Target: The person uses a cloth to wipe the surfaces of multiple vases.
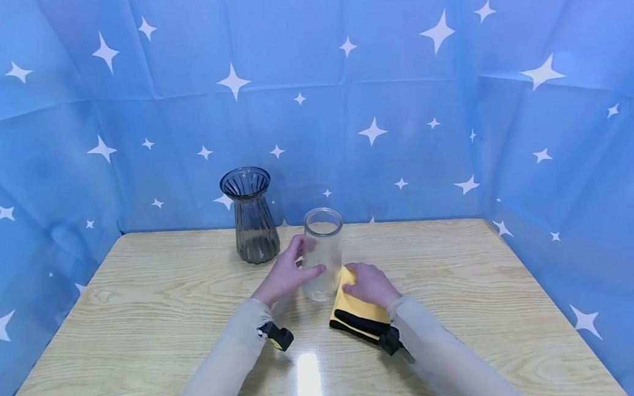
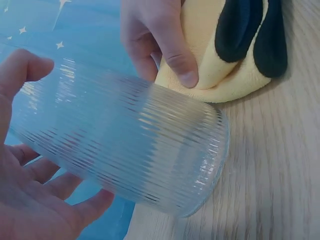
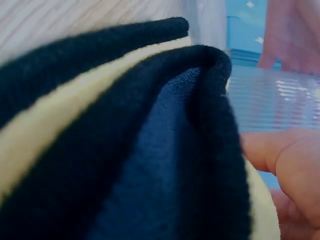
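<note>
A clear ribbed glass vase (image 1: 326, 255) stands upright near the middle of the wooden table. My left hand (image 1: 293, 270) is curved round its left side, thumb in front and fingers behind. In the left wrist view, the fingers of that hand (image 2: 47, 200) lie along the glass vase (image 2: 125, 142). My right hand (image 1: 372, 283) holds a folded yellow cloth (image 1: 351, 294) with black edging, just right of the vase. The left wrist view shows the right thumb pressed on the cloth (image 2: 205, 45); the black edging (image 3: 150, 145) fills much of the right wrist view.
A dark grey fluted glass vase (image 1: 255, 227) with a flared rim stands behind and left of the clear one. Blue curtains (image 1: 300, 119) with white stars enclose the back and sides of the table (image 1: 137, 309).
</note>
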Motion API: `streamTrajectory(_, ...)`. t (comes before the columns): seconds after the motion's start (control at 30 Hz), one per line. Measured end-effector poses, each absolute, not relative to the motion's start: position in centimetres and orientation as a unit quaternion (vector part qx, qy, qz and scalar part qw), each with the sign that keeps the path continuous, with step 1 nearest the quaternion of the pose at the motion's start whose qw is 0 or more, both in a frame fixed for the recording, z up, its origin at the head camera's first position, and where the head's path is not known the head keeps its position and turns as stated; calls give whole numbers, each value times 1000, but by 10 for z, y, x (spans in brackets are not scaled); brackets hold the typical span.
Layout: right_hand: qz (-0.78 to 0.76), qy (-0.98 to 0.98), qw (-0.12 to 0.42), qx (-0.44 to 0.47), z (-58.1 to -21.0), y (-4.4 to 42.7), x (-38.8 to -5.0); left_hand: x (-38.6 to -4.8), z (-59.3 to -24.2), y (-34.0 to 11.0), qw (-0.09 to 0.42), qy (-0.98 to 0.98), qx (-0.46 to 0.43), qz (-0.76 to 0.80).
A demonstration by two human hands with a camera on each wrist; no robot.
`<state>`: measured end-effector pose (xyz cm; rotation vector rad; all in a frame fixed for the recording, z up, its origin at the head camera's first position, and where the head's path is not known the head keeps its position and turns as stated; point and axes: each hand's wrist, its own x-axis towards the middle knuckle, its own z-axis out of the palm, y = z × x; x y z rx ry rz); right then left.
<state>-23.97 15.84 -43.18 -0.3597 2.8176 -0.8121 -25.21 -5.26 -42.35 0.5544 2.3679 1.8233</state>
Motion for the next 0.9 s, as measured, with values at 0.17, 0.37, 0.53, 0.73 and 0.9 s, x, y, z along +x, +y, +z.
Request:
streamTrajectory(0.17, -292, 944, 96, -121, -432, 161, -240, -250, -424, -49, 33, 801, 177, 572)
streamTrajectory(0.37, -335, 930, 76, -131, -430, 167, -237, -245, -424, -43, -8, 839, 162, 519)
streamTrajectory(0.53, -353, 924, 51, -137, -413, 169, -235, -245, -426, -41, -39, 849, 162, 502)
streamTrajectory(0.73, -359, 921, 15, -149, -386, 171, -233, -248, -423, -42, -31, 849, 169, 499)
streamTrajectory(0.9, -369, 915, 5, -162, -366, 171, -233, -248, -422, -42, -22, 849, 168, 501)
